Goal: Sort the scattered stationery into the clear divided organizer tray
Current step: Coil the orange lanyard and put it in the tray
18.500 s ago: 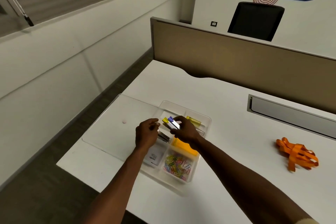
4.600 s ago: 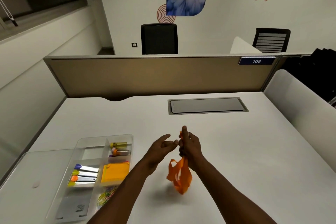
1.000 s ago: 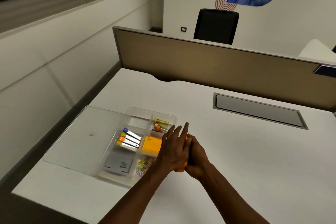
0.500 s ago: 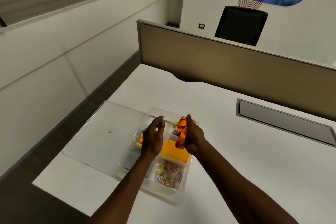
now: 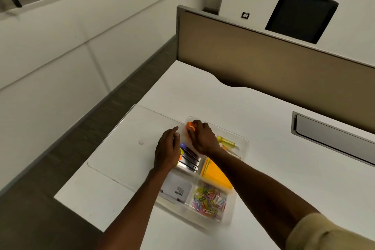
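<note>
The clear divided organizer tray (image 5: 244, 141) lies near the desk's left front corner. My right hand (image 5: 203, 139) is closed over a bunched orange strap (image 5: 190, 126) and presses it into the tray's far left compartment. My left hand (image 5: 168, 149) rests on the tray's left rim, fingers loosely apart, holding nothing. Other compartments hold metal clips with coloured ends (image 5: 190, 158), a yellow highlighter (image 5: 225, 141), orange sticky notes (image 5: 216, 174), coloured paper clips (image 5: 209, 200) and a white card box (image 5: 177, 190).
The tray's clear lid (image 5: 129, 144) lies flat to the left of the tray, at the desk's left edge. A tan partition (image 5: 263, 63) closes off the back of the white desk (image 5: 274, 168). A grey cable hatch (image 5: 332, 140) sits at the right.
My right hand has carried the orange strap down and to the left into the far left compartment. My left hand has shifted onto the tray's left rim.
</note>
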Available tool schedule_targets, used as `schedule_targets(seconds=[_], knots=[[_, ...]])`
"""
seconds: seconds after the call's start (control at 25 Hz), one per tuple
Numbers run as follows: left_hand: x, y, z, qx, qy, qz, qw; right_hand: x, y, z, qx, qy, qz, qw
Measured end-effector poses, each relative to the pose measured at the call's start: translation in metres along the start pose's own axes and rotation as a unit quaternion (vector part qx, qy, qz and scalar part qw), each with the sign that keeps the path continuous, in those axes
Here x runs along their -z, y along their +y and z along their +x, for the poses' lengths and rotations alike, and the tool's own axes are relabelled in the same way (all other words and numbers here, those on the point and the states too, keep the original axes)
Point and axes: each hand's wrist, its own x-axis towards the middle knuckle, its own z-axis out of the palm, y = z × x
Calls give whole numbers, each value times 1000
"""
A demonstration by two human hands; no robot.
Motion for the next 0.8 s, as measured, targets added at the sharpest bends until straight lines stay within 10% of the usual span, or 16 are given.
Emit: schedule_targets(seconds=[0.8], knots=[[-9, -10, -2, 6, -114, 102, 988, -5, 24, -8, 134, -4, -64, 989]])
